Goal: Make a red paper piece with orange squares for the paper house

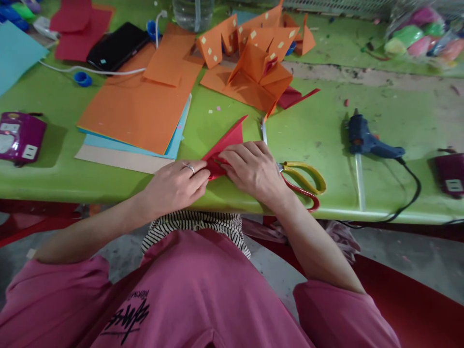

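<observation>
A folded piece of red paper (227, 139) lies near the table's front edge, its pointed end aimed up and to the right. My left hand (181, 182), with a ring on one finger, grips the paper's lower left side. Curled over its right side, my right hand (252, 169) pinches it close to the left fingertips. The fingers hide part of the fold. Just right of my right hand lie scissors (304, 176) with one yellow and one red handle, their blades partly behind the hand.
Orange paper sheets (134, 111) lie stacked at left, with a black phone (118, 46) behind. Folded orange paper shapes (259, 72) stand beyond my hands. A blue glue gun (373, 137) with a trailing cord rests at right. Purple boxes (21, 137) sit toward both table ends.
</observation>
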{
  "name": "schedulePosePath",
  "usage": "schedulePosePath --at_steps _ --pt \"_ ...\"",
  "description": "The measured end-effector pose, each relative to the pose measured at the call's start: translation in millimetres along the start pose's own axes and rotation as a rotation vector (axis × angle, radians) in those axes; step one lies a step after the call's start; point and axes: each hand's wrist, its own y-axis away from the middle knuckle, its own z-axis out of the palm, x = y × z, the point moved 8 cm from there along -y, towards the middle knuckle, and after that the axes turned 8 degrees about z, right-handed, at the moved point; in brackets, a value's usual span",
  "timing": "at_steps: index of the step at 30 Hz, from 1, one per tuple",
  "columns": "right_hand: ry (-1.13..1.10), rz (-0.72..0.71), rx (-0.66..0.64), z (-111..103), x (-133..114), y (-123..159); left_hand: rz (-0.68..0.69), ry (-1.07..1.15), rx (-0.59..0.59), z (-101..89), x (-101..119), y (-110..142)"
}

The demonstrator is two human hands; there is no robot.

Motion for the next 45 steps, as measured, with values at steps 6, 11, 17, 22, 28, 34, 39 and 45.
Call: schedulePosePath --at_steps 6,11,17,22,28,34,39,45 --pt "-0.248 0.121 0.028 -16 13 -2 -0.314 0.466 -0.001 -10.0 -40 4" --pt "-0.634 0.325 0.172 -45 44 -6 -0.728 1.174 0.114 -4.5 -80 18" --pt "-0.915 0.416 -0.029 -31 52 -17 -0.872 1.368 0.189 -6.9 -89 24" --pt "-0.854 0.455 -0.101 -29 51 -20 -0.805 1.246 0.113 -17.0 -93 33" --pt "-1.339 0.567 -0.371 -14 32 -9 -0.821 1.363 0.222 -17.8 -119 30" --pt "-1.490 0.685 0.133 -17 39 2 -0.912 1.616 0.639 -1.5 -130 30" --pt "-1.422 0.612 0.221 -16 29 4 -0.695 1.555 0.351 4.4 -63 -5" --pt "-0.931 0.392 0.478 -65 21 12 -0.689 1.429 0.500 -10.8 -50 -20"
